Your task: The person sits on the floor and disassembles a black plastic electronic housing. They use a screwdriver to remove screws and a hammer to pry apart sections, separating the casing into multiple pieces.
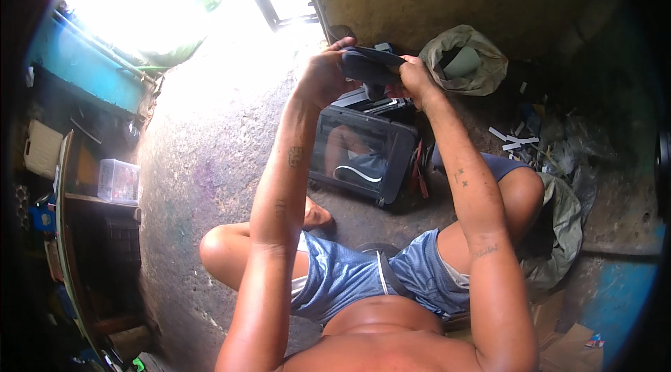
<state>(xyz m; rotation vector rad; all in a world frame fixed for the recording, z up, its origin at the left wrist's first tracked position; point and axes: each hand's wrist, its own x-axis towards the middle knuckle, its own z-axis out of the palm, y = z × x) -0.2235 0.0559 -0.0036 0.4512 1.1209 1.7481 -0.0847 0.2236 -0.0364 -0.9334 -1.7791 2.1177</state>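
Observation:
Both my arms stretch forward, holding up a dark, flat piece [374, 63] with a rounded edge; I cannot make out its exact kind. My left hand [323, 77] grips its left end, with the thumb over the top. At the right end, my right hand [415, 81] is closed on the same piece. Below the hands, a black-framed device with a glass top [363, 155] lies on the floor in front of my crossed legs, and the glass shows a reflection. Dark loose parts [370, 103] lie at its far edge, partly hidden by my hands.
An open pale sack [467, 61] with a light rounded thing inside stands far right. White strips [514, 140] and scraps litter the floor near it. Red-handled tools [420, 171] lie beside the device. At left are wooden shelving [98, 199] and a clear plastic box [118, 181].

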